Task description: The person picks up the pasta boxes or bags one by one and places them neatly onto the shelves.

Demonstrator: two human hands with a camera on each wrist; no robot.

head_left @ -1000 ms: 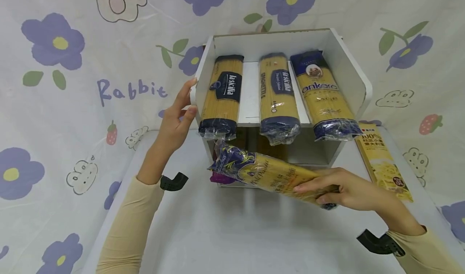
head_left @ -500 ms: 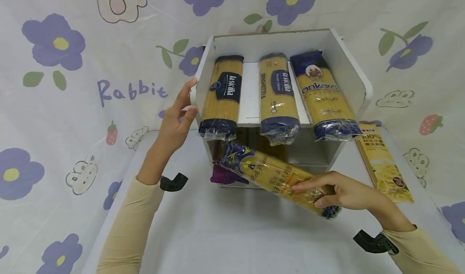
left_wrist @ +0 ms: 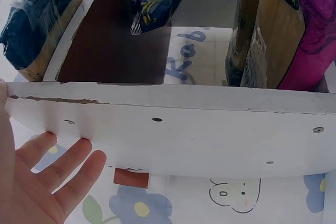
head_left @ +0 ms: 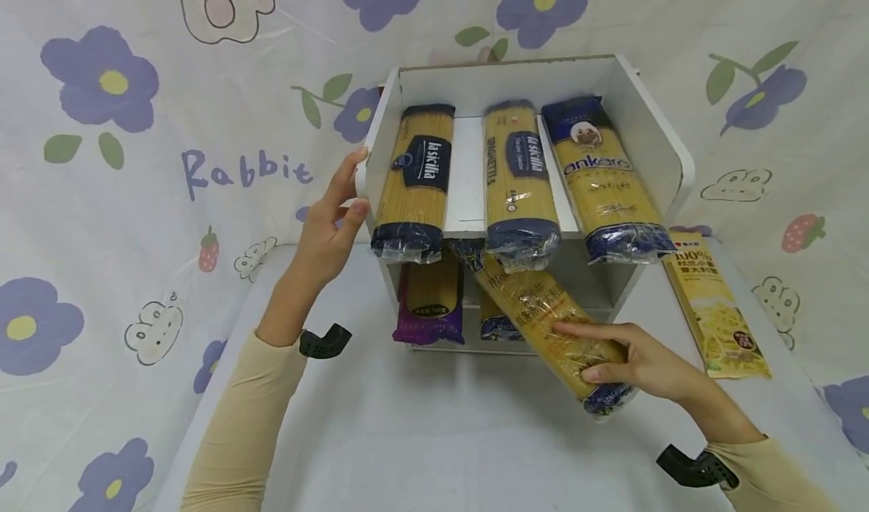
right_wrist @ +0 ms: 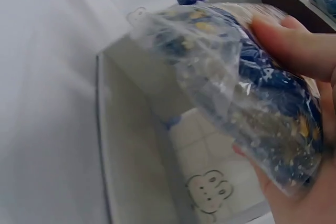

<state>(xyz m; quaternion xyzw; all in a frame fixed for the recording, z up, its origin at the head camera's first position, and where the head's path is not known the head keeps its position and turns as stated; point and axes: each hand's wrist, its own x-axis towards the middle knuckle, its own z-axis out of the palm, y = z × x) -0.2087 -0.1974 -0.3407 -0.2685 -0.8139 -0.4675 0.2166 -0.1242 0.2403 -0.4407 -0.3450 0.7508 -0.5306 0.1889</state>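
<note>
From where I stand, the free way into the lower tier of the white shelf (head_left: 657, 131) is at right, between the slanted pack (head_left: 546, 320) in the right hand (head_left: 641, 361) and the side wall. That pack crosses mid-opening, partly screening the blue-ended pack (head_left: 501, 325); the purple-ended pack (head_left: 429, 316) obstructs the left. Left hand (head_left: 327, 233) occupies the left wall's front edge. Above, a narrow gap separates the left pack (head_left: 416, 188) and middle pack (head_left: 521, 188), whose ends overhang. Open desk (head_left: 441, 436) in front.
</note>
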